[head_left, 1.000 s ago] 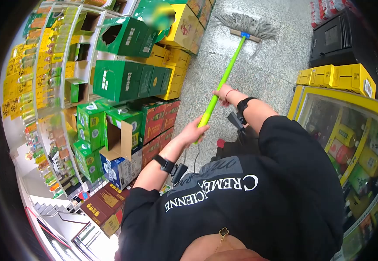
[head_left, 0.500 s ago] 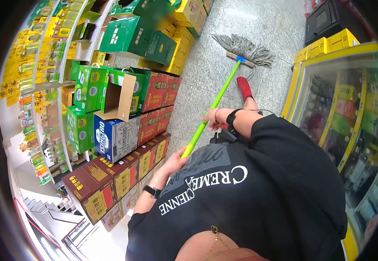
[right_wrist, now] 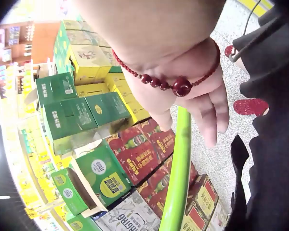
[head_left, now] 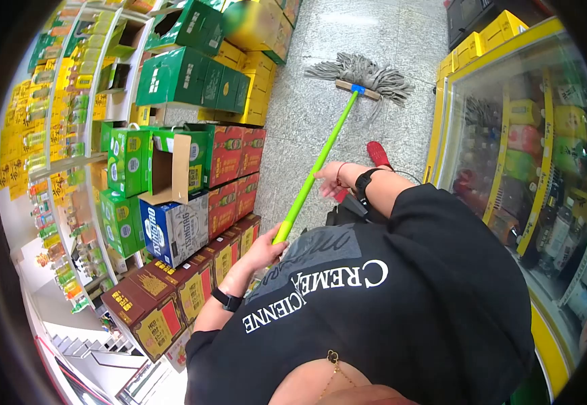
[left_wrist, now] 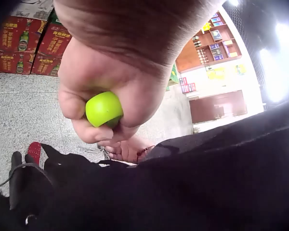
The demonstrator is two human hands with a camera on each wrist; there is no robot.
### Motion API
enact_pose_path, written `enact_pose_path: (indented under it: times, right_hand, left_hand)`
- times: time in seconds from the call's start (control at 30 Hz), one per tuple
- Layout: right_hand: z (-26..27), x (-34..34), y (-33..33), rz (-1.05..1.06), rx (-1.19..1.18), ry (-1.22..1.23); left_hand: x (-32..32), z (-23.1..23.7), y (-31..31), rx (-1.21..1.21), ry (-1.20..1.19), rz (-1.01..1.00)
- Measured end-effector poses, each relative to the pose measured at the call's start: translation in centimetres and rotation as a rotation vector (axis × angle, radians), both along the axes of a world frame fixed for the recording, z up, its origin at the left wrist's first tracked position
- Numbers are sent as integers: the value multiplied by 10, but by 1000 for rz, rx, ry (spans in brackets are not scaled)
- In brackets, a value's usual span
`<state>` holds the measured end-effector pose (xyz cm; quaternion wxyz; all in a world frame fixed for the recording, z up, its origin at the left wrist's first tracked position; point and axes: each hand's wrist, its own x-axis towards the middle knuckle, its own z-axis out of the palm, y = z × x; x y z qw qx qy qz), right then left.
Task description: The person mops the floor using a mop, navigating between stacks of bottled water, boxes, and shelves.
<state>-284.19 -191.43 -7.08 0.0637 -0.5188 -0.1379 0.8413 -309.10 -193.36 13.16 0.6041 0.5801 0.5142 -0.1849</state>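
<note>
A mop with a lime-green handle (head_left: 324,156) slants across the head view. Its grey string head (head_left: 368,75) lies spread on the floor ahead, joined by a blue clamp. Near the handle's top end, my left hand (head_left: 264,250) grips it close to the body. The left wrist view shows the rounded green end cap (left_wrist: 103,109) poking out of those curled fingers. Lower down, my right hand (head_left: 334,178) lies against the handle with its fingers extended. Seen from the right wrist, the handle passes between the thumb and the straight fingers (right_wrist: 209,120).
Stacked drink cartons (head_left: 226,210) line the left of the aisle, with shelves of bottles (head_left: 77,88) behind. On the right stands a yellow-framed glass-door fridge (head_left: 445,128), yellow boxes (head_left: 503,30) beyond it. A red shoe (head_left: 377,154) is on the speckled floor (head_left: 300,88).
Both hands came back toward the body along with the handle. The right fingers have loosened from their grip. A red shoe has come into view, and the mop head sits further left.
</note>
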Motion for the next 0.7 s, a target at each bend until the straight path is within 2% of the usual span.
enact_pose_path:
  times: [0.07,0.2,0.3,0.37,0.4,0.47,0.53,0.63,0.7]
  right_hand:
    - [-6,22,1,-142,-41,50]
    - [-3,86,20,-250,-41,88]
    - [1,146,45,-426,65,-46]
    - [-11,188,64,-580,38,-59]
    - [-13,207,71,-588,35,-63]
    - [-12,243,87,-869,-1,-181]
    - [-33,277,103,-1056,-25,-277]
    - [-31,324,105,-1027,11,-375]
    - [-18,337,103,-997,69,-437]
  left_hand:
    - [29,-2,13,-48,8,23]
    - [123,7,52,-163,38,82]
    - [191,-13,82,-138,-26,25]
    - [247,-17,102,-147,-43,10]
    - [269,-30,111,-152,-83,1]
    - [322,-41,121,-147,-91,2]
    - [366,-44,124,-146,-94,10]
    - [413,-49,127,-164,-132,40]
    - [428,-54,131,-107,-131,-42]
